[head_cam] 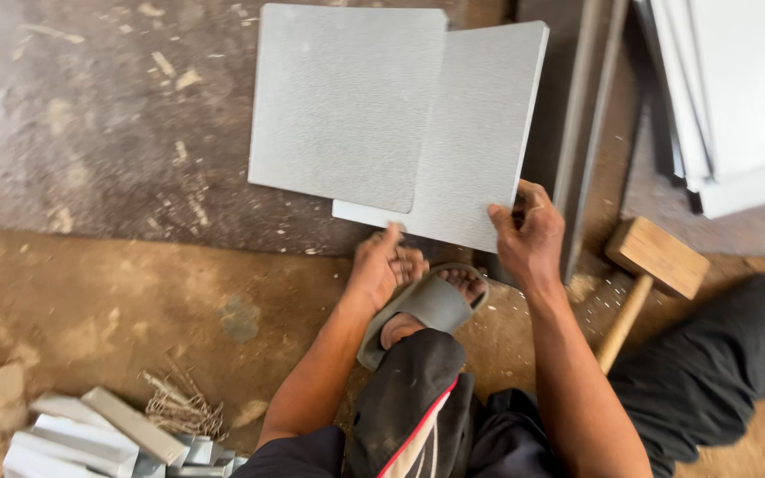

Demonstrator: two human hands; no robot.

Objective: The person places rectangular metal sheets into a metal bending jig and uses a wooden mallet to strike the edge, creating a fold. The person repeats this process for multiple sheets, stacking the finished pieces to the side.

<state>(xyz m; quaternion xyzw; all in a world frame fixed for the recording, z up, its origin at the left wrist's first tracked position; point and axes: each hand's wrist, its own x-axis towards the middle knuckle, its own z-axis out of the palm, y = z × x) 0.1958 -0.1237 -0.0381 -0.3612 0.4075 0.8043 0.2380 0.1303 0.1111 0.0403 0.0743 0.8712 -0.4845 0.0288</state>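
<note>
Left hand [382, 265]: fingers curled, thumb pressed on the near edge of the lower metal sheet, resting just above the sandalled foot.
Right hand [529, 232]: closed in a pinch on the near right corner of the lower metal sheet, thumb on top, fingers tucked beneath.
Lower metal sheet [480, 150]: grey, textured, lying on the floor [99, 133], its near edge held by both hands.
Upper metal sheet [347, 102]: same grey texture, rounded corners, overlapping the left part of the lower one.
Foot [431, 305]: in a grey sandal, between the two forearms, just below the sheets.
Wooden mallet [648, 274]: on the floor, near the right hand.
Metal bars [586, 124]: long, dark, just right of the sheets.
White panels [737, 97]: stacked at upper right.
Folded metal pieces [90, 434]: heaped at lower left, beside a bundle of thin wires [183, 407].
</note>
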